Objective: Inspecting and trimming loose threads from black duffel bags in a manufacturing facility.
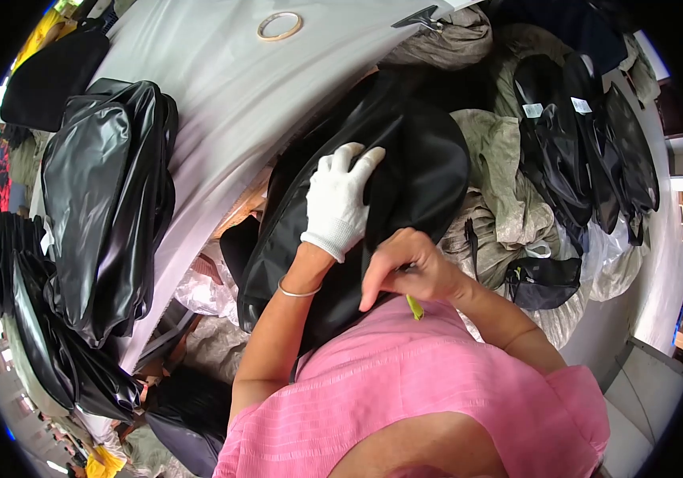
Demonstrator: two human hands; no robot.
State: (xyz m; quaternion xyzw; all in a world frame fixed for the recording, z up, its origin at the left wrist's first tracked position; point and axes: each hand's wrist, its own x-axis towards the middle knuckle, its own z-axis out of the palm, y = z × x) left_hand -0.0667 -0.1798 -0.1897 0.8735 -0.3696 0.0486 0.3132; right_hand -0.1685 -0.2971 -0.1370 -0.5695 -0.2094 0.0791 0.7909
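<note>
A large glossy black bag (425, 151) lies across my lap and leans toward the table. On its upper face is my left hand (337, 195), in a white knit glove, fingers bent over a fold and gripping the material. My bare right hand (413, 267) is closed just above the bag's near edge, in front of the pink shirt (405, 342). From beneath it pokes the yellow-green end of a small tool (414, 307); its other end is mostly hidden in my fingers, so its kind is unclear.
A roll of tape (280, 26) rests on the pale table (198, 48). Stacked black bags (106, 199) hang over the table's left edge. To the right are crumpled grey-green cloth (508, 175), more black bags (552, 143) with white tags, and a small black pouch (544, 283).
</note>
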